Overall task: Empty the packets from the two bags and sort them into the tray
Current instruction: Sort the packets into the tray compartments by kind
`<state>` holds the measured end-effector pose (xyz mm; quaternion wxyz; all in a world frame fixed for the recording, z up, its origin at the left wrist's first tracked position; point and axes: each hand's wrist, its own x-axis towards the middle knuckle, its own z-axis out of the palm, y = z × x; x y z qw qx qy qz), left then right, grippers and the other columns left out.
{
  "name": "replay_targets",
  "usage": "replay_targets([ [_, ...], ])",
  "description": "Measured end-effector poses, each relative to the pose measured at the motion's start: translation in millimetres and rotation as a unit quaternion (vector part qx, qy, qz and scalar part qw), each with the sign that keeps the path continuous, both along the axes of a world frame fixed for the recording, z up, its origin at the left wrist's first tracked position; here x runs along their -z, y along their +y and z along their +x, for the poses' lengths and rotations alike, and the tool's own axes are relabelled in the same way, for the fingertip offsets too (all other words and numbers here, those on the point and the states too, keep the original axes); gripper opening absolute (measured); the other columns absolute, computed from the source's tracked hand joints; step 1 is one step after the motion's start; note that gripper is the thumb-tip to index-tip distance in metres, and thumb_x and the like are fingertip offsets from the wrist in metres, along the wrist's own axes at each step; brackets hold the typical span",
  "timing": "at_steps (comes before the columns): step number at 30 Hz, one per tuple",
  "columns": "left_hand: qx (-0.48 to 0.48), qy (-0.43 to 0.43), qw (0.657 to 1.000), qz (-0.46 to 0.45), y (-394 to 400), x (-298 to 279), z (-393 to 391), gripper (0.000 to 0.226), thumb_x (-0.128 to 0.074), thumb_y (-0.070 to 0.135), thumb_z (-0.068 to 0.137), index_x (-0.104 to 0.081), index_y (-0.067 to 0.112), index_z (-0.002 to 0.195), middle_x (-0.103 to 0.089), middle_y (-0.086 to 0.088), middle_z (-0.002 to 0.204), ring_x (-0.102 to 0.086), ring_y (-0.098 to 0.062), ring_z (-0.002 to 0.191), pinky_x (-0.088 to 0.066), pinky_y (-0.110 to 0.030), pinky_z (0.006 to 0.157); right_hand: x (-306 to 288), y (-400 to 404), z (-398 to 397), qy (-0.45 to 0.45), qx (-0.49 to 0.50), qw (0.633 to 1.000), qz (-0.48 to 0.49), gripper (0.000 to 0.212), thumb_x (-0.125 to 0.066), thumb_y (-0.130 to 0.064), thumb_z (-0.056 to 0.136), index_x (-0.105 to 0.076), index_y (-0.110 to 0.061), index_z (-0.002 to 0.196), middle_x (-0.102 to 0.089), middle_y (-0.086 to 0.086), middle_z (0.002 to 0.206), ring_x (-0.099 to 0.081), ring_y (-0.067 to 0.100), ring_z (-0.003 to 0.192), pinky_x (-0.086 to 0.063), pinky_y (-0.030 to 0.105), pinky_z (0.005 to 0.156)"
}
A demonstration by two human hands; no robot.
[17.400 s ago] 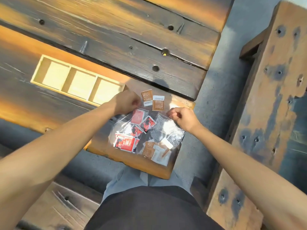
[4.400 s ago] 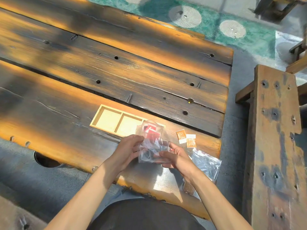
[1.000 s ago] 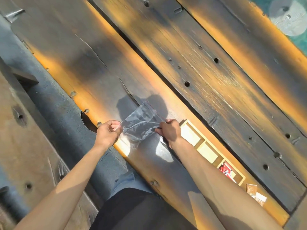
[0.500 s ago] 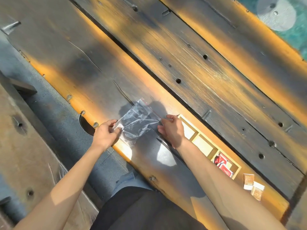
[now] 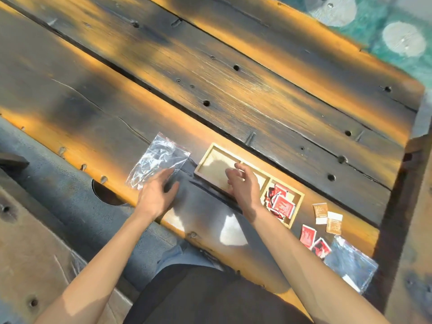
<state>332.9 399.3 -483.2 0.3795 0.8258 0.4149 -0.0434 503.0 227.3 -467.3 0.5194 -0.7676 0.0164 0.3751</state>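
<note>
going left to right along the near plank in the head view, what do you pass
empty clear bag → left hand → right hand → red packets in the tray → brown packets → second clear bag

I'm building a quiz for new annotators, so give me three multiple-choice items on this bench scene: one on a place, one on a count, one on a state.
1. Which tray compartment holds the red packets?
A. the one nearest the empty bag
B. the middle one
C. the one at the end away from the empty bag

2. How many brown packets lie on the wooden table beside the tray?
A. two
B. four
C. none

3. How does the clear bag left of the tray lie?
A. stuffed with packets
B. flat and empty
C. hanging off the edge

Answers: 1 C, the red pile sits in the end compartment on the far side from that bag. 2 A, a pair lies side by side past the tray's end. 3 B, the table shows through it and the left hand rests open by its corner.
</note>
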Motion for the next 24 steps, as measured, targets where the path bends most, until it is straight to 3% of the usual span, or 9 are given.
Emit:
replay_targets([
  [4, 0.066, -0.036, 0.997, -0.014, -45, -8, 23, 0.05, -0.063, 0.031, 0.098, -0.054, 0.017, 0.145, -0.058, -0.004, 0.146, -0.053, -0.022, 0.135, -0.035, -0.026, 0.108, -6, -49, 8, -0.024, 0.037, 0.999, -0.023, 0.052, -0.065, -0.048, 0.095, -0.058, -0.02, 0.138, -0.063, -0.002, 0.134, -0.06, 0.018, 0.12, -0.049, 0.042, 0.107],
  [6, 0.085, -0.043, 0.995, -0.03, -65, -10, 33, 0.051, -0.062, 0.031, 0.098, -0.052, 0.018, 0.147, -0.054, 0.0, 0.15, -0.048, -0.013, 0.137, -0.03, -0.021, 0.108, -5, -74, 12, -0.042, 0.057, 0.997, -0.031, 0.053, -0.067, -0.052, 0.091, -0.063, -0.016, 0.129, -0.066, -0.003, 0.118, -0.061, 0.014, 0.108, -0.05, 0.039, 0.101],
  [8, 0.103, -0.055, 0.992, -0.047, -86, -12, 44, 0.052, -0.062, 0.029, 0.099, -0.05, 0.017, 0.148, -0.052, 0.0, 0.152, -0.045, -0.011, 0.139, -0.029, -0.021, 0.11, 2, -102, 17, -0.054, 0.081, 0.995, -0.034, 0.063, -0.07, -0.062, 0.081, -0.066, -0.015, 0.123, -0.068, -0.006, 0.107, -0.063, 0.013, 0.097, -0.054, 0.044, 0.099],
  [13, 0.157, -0.073, 0.983, -0.058, -144, -18, 68, 0.053, -0.059, 0.03, 0.101, -0.046, 0.021, 0.151, -0.049, 0.007, 0.153, -0.037, -0.002, 0.138, -0.027, -0.023, 0.113, -1, -173, 19, -0.044, 0.118, 0.992, -0.032, 0.058, -0.072, -0.061, 0.083, -0.062, -0.021, 0.123, -0.072, 0.0, 0.113, -0.07, 0.021, 0.109, -0.055, 0.05, 0.1],
  [17, 0.197, -0.067, 0.977, -0.038, -193, -20, 85, 0.052, -0.058, 0.032, 0.101, -0.048, 0.021, 0.15, -0.05, 0.004, 0.153, -0.042, -0.014, 0.144, -0.028, -0.026, 0.113, 0, -228, 17, -0.024, 0.162, 0.986, -0.044, 0.047, -0.071, -0.047, 0.09, -0.062, -0.02, 0.127, -0.068, -0.005, 0.113, -0.067, 0.023, 0.112, -0.053, 0.053, 0.103],
  [20, 0.22, -0.072, 0.972, -0.035, -232, -22, 93, 0.05, -0.058, 0.03, 0.1, -0.049, 0.022, 0.149, -0.053, 0.005, 0.151, -0.045, -0.014, 0.141, -0.028, -0.024, 0.111, 7, -267, 14, -0.014, 0.194, 0.98, -0.043, 0.051, -0.072, -0.055, 0.08, -0.063, -0.026, 0.12, -0.072, 0.0, 0.117, -0.07, 0.023, 0.109, -0.054, 0.05, 0.103],
  [22, 0.243, -0.083, 0.966, -0.037, -256, -22, 96, 0.049, -0.059, 0.029, 0.1, -0.051, 0.023, 0.148, -0.055, 0.006, 0.149, -0.048, -0.012, 0.138, -0.031, -0.023, 0.11, 5, -294, 13, -0.002, 0.215, 0.976, -0.034, 0.042, -0.073, -0.048, 0.084, -0.063, -0.022, 0.115, -0.074, 0.005, 0.11, -0.073, 0.021, 0.096, -0.059, 0.043, 0.096],
  [24, 0.261, -0.085, 0.96, -0.049, -282, -19, 98, 0.047, -0.06, 0.028, 0.1, -0.054, 0.024, 0.146, -0.058, 0.008, 0.145, -0.05, -0.01, 0.135, -0.036, -0.025, 0.11, 5, -321, 12, 0.021, 0.241, 0.97, -0.023, 0.022, -0.069, -0.025, 0.096, -0.06, -0.015, 0.113, -0.072, 0.007, 0.098, -0.071, 0.01, 0.075, -0.061, 0.023, 0.077],
])
